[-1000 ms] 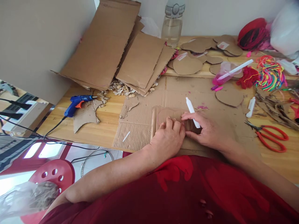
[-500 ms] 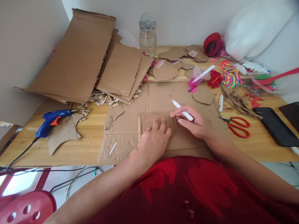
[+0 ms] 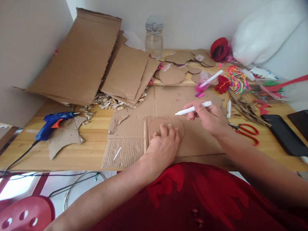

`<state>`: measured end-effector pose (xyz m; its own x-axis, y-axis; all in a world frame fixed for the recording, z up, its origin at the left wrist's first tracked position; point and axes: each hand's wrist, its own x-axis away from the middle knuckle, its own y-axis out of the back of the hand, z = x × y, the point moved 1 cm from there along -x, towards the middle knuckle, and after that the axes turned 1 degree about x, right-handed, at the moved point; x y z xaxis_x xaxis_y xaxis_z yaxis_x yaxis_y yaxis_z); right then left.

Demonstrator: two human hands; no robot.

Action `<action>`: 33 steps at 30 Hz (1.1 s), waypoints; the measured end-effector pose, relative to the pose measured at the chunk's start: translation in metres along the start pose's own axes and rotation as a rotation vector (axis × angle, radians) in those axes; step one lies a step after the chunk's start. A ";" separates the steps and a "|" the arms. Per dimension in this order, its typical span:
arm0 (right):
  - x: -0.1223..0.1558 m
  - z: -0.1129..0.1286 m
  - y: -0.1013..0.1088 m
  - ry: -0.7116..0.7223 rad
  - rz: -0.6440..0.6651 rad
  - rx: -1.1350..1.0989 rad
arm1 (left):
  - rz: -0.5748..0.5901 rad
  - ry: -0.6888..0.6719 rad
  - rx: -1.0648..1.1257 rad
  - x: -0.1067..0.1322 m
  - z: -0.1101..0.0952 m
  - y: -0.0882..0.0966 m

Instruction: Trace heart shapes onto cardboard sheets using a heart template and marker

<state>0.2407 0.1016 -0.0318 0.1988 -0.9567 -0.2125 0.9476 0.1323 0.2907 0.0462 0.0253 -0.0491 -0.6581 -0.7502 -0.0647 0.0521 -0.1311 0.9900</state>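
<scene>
My left hand (image 3: 165, 141) lies palm down with its fingers spread, pressing on a rounded cardboard cutout (image 3: 181, 124). Beneath that cutout is a rectangular cardboard sheet (image 3: 199, 144), resting on a larger piece of cardboard (image 3: 127, 141). A white marker pen (image 3: 192, 108) is pinched between the thumb and fingers of my right hand (image 3: 208, 115). Its pointed tip is directed left and slightly down, above the cutout's far edge and seemingly apart from it. Part of the cutout's outline is covered by my left hand.
Red-handled pliers (image 3: 249, 129) and a black phone (image 3: 287, 134) lie right. A blue glue gun (image 3: 51, 123) rests left, near peanut shells (image 3: 108, 102) and leaning cardboard sheets (image 3: 72, 61). Behind stand a bottle (image 3: 154, 40), rounded cardboard pieces (image 3: 172, 75) and colourful yarn (image 3: 238, 83).
My right hand has lifted away to the right, and the marker has swung round so its tip points left and down. My left hand stays on the cutout.
</scene>
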 end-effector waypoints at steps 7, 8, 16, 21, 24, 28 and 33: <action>-0.032 0.032 -0.060 0.120 0.372 0.107 | 0.028 0.012 -0.105 -0.003 -0.004 0.011; -0.036 0.034 -0.068 0.148 0.423 0.128 | 0.033 0.011 -0.109 -0.003 -0.004 0.013; -0.057 0.043 -0.098 0.332 0.740 0.329 | 0.057 0.025 -0.051 -0.002 -0.003 0.015; -0.055 0.045 -0.104 0.317 0.819 0.407 | 0.010 0.010 -0.056 -0.002 -0.004 0.012; -0.054 0.046 -0.105 0.305 0.846 0.419 | 0.062 -0.019 -0.059 -0.002 -0.003 0.015; -0.054 0.047 -0.106 0.318 0.867 0.446 | 0.112 -0.044 -0.020 -0.003 -0.001 0.020; -0.052 0.047 -0.105 0.325 0.901 0.487 | 0.126 -0.019 0.013 -0.003 -0.003 0.021</action>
<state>0.1194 0.1251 -0.0068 0.8994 -0.4343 0.0488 0.2317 0.5687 0.7892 0.0515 0.0232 -0.0281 -0.6614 -0.7475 0.0623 0.1250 -0.0280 0.9918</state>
